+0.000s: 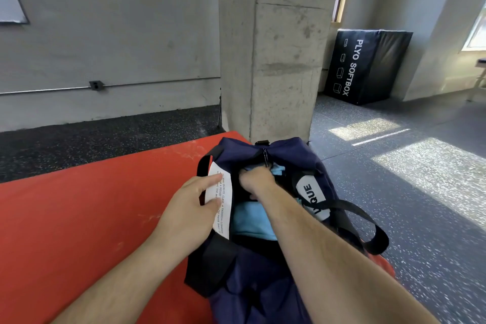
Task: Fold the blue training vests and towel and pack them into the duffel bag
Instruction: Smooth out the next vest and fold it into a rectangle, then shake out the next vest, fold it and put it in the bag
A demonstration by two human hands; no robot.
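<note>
A navy duffel bag [263,284] with black straps lies on the right end of a red mat [92,218], its top opening gaping. Light blue fabric [249,221] sits inside the opening, and a bit more of the same blue shows at the far end by the zipper. My left hand [192,208] rests on the bag's left side, fingers laid on a white printed label. My right hand [256,181] is curled at the far end of the opening near the zipper pull; what it grips is hidden under the fingers.
A concrete pillar [278,60] rises right behind the bag. A black plyo soft box [368,66] leans on the wall at the back right. Speckled rubber floor [407,192] lies to the right and behind the mat. A loose black strap loops off the bag's right side.
</note>
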